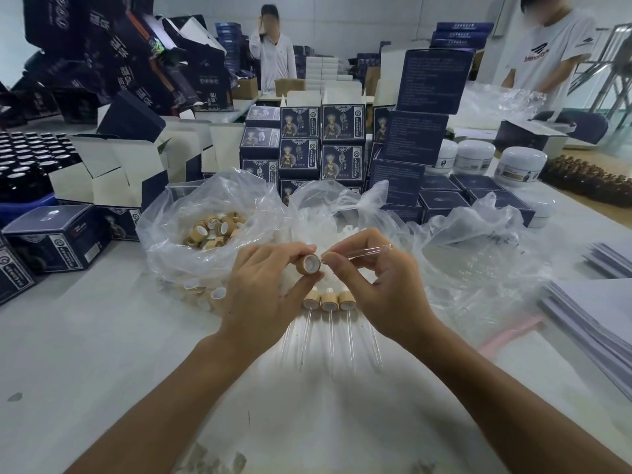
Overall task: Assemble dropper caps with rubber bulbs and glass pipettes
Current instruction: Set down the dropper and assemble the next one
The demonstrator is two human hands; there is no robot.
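From the head camera, the left hand (263, 289) pinched a bamboo-coloured dropper cap (309, 264) between thumb and fingers, its grip clenched on the cap's rim, with the cap's white-lined open side turned toward the right hand. The right hand (379, 285) held a clear glass pipette (367, 251) between thumb and fingertips, its grip grasping the tube near one end; that end sat just at the cap's opening, and the rest of the tube slanted up and away to the right. Both hands hovered above the white desk (102, 354).

Below the hands, 3 assembled droppers (329, 302) lay side by side on the desk, their bamboo collars touching and their glass tubes pointing toward the camera. More loose glass tubes lay beside them; how many was hard to tell.

Behind the left hand stood an open clear plastic bag of caps (212, 227). Next to it, behind the hands, a second clear bag (338, 213) held white parts, too blurred to name. More crumpled plastic (485, 248) spread to the right.

Further back were stacked dark blue printed cartons (321, 142), open white-lined boxes (113, 172), white jars (521, 164) and, at the left edge, rows of dark bottles (30, 155). A stack of grey sheets (595, 319) lay at the right. 2 people in white tops stood at the far side.
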